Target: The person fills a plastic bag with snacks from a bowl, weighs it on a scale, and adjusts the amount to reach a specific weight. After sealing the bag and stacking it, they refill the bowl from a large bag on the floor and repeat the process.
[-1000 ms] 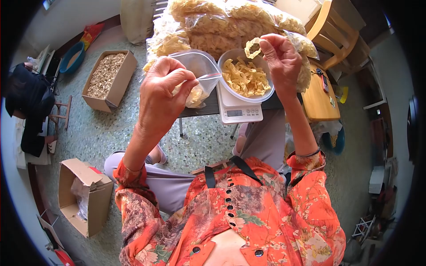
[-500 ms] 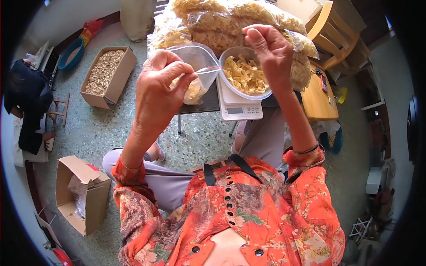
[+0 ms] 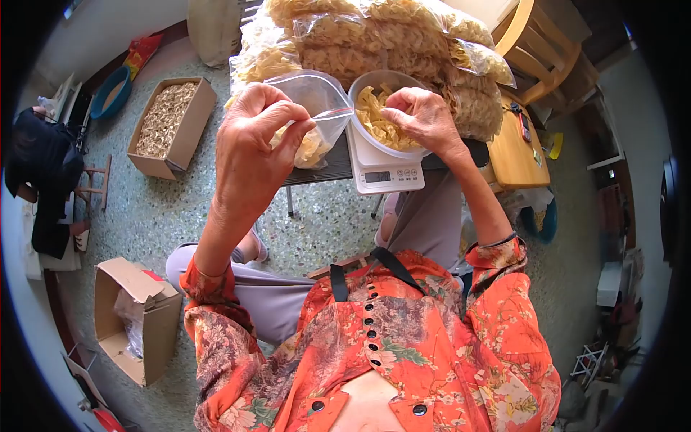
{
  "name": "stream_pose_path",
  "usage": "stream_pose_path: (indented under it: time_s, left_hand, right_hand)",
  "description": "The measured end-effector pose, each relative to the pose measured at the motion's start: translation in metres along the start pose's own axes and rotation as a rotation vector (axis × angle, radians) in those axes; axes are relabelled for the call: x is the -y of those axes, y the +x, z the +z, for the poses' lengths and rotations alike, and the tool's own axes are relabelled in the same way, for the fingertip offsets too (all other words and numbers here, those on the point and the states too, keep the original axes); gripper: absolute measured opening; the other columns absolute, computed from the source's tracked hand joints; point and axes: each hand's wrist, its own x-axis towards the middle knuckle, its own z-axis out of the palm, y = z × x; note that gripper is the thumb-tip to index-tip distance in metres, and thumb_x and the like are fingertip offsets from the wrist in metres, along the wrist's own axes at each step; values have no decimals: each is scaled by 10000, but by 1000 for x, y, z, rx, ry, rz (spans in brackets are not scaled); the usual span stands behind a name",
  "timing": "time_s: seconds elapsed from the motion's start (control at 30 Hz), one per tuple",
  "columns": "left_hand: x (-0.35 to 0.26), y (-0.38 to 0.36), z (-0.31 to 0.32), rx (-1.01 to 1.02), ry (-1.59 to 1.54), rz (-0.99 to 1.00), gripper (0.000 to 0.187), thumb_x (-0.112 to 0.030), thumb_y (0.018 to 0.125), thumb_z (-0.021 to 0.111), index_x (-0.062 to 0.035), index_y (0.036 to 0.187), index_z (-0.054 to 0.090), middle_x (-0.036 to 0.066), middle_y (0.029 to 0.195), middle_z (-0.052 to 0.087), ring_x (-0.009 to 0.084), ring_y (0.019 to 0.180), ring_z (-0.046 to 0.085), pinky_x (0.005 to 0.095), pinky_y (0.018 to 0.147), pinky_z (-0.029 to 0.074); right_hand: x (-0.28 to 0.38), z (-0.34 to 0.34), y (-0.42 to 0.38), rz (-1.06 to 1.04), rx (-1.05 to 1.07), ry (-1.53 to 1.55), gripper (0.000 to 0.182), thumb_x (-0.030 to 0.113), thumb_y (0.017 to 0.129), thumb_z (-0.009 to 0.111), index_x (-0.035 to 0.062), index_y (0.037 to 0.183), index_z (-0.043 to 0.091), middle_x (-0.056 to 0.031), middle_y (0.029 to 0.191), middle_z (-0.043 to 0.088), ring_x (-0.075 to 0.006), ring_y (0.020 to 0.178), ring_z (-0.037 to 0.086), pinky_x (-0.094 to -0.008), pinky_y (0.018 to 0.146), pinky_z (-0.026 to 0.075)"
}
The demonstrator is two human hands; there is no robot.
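My left hand [image 3: 260,133] pinches the edge of a clear zip-top plastic bag [image 3: 332,137] near its opening. The bag stands open on the dark table, with some pale yellow dried pieces [image 3: 311,150] inside. Over the clear round bowl [image 3: 354,92], my right hand [image 3: 423,119] is lowered with its thumb and fingers closed around dried yellow pieces [image 3: 374,115]; the fingertips are partly hidden among them. The bowl rests on a white kitchen scale [image 3: 366,181] whose display shows digits.
Filled clear bags [image 3: 360,43] are piled behind the bowl. A wooden chair [image 3: 529,176] stands at right. On the floor to the left are a carton of dried pieces [image 3: 194,129], an open carton [image 3: 160,345] and a blue basin [image 3: 119,101]. Another person [image 3: 43,158] is at far left.
My right hand has come down from above the bowl to the dried pieces in it. Digits now show on the scale's display. The left hand keeps its pinch on the bag.
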Motion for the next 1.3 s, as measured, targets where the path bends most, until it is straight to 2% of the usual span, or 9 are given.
stream_pose_path:
  time_s: [0.07, 0.17, 0.3, 0.43, 0.6, 0.67, 0.9, 1.07, 1.3]
  left_hand:
    - [0, 1, 1, 7, 6, 13, 140, -50, 779, 824, -37, 901, 755, 98, 902, 642, 265, 842, 649, 378, 735, 516]
    - [-3, 1, 1, 4, -23, 3, 140, -48, 777, 824, -36, 899, 755, 95, 900, 643, 264, 843, 650, 383, 742, 520]
    - [-4, 1, 0, 16, -8, 19, 135, 1, 800, 824, -16, 903, 738, 69, 900, 618, 184, 844, 631, 314, 728, 514]
    - [-1, 2, 0, 15, -4, 12, 130, -49, 787, 818, -33, 898, 751, 105, 915, 647, 265, 852, 657, 378, 724, 524]
    - [-2, 2, -1, 11, 0, 22, 120, -20, 799, 813, -29, 893, 739, 94, 913, 644, 238, 860, 653, 357, 741, 523]
    - [-1, 2, -1, 19, 12, 36, 120, 7, 806, 813, -23, 891, 733, 81, 911, 639, 204, 863, 649, 326, 747, 522]
    - [-1, 3, 0, 35, 15, 21, 103, -28, 812, 774, -42, 897, 719, 118, 927, 650, 310, 905, 662, 414, 790, 525]
    - [0, 2, 1, 25, 8, 20, 105, -25, 810, 775, -44, 898, 720, 120, 938, 647, 314, 900, 661, 416, 787, 524]
    - [-1, 2, -1, 37, 38, 30, 133, 2, 810, 803, -33, 920, 737, 90, 930, 660, 234, 895, 666, 360, 791, 527]
  right_hand:
    - [-4, 10, 4, -236, -154, -160, 270, 274, 846, 790, 28, 954, 771, -108, 823, 734, -217, 746, 688, -353, 733, 549]
    - [7, 16, 6, -185, -147, -272, 289, 327, 822, 764, 45, 885, 760, -130, 870, 740, -304, 832, 709, -414, 782, 549]
    - [5, 16, 9, -109, -92, -155, 277, 322, 822, 759, 50, 876, 757, -130, 871, 742, -304, 820, 717, -406, 773, 553]
    - [10, 3, 5, -5, -122, 18, 230, 264, 850, 772, 38, 889, 753, -98, 843, 741, -214, 740, 704, -362, 704, 555]
    - [9, -14, 2, 10, -150, 495, 151, 132, 925, 766, 2, 988, 724, -8, 814, 702, -67, 696, 622, -246, 636, 522]
    - [4, -16, 4, 2, -135, 483, 151, 137, 928, 765, 6, 990, 722, -9, 814, 702, -64, 694, 618, -242, 632, 519]
    - [-2, -23, 4, -22, -137, 537, 170, 156, 934, 775, 9, 997, 718, -4, 834, 704, -50, 699, 605, -219, 623, 495]
    - [-9, -28, 2, 58, -19, 598, 172, 196, 969, 743, 62, 1065, 696, 57, 840, 652, 13, 632, 457, -154, 520, 326]
    - [-10, -24, 2, 131, 27, 929, 196, 200, 965, 745, 56, 1085, 687, 64, 811, 610, 1, 601, 429, -186, 484, 319]
